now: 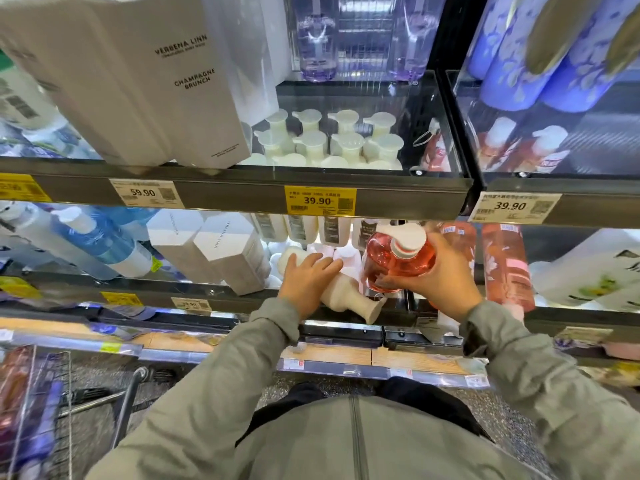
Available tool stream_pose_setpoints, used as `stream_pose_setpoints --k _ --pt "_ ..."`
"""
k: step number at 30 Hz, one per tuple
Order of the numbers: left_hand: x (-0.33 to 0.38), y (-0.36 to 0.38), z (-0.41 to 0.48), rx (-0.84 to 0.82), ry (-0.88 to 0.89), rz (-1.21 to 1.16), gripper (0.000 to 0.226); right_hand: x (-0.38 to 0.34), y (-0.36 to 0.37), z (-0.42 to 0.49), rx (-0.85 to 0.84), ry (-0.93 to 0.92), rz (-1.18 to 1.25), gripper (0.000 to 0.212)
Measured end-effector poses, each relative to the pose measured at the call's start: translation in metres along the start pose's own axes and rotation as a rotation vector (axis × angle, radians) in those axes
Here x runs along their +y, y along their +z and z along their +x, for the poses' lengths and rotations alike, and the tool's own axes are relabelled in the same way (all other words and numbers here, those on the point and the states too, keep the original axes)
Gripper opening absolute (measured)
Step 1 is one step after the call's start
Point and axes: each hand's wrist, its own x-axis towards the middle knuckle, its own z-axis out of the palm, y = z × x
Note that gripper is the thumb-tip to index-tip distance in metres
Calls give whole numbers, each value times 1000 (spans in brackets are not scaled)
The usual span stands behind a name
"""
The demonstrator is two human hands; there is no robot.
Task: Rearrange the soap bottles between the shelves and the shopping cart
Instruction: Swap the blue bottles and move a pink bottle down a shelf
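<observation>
My right hand point(438, 271) grips a pink soap bottle point(384, 261) with a white pump top, held tilted at the front of the middle shelf. My left hand point(304, 280) rests with straight fingers on a cream pump bottle point(349, 299) that lies on its side at the shelf's front edge, its base sticking out toward me. Behind both stand several white pump bottles point(332, 230). More pink bottles point(505, 265) stand to the right. The shopping cart point(38, 410) is at the lower left, with purple and reddish packages in it.
White hexagonal boxes point(225, 258) and blue bottles point(100, 240) lie left of my hands. The upper shelf point(242, 185) carries tall white boxes, white pump bottles and purple bottles behind a clear guard. Lower shelves with price tags run below my arms.
</observation>
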Motion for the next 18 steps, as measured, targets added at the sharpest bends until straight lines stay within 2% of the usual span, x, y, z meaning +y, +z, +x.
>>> stream_pose_setpoints --k 2,8,15,18 --pt "-3 0 -9 61 -10 -90 51 2 1 -8 23 -24 55 76" --pt "-6 -7 -37 200 -83 -335 64 -1 4 -25 61 -46 113 68" --pt "11 -24 -66 458 -146 -861 66 -7 -4 -50 108 -61 79 67" --pt "19 -51 -72 498 -137 -1005 64 -22 -12 -56 126 -54 124 70"
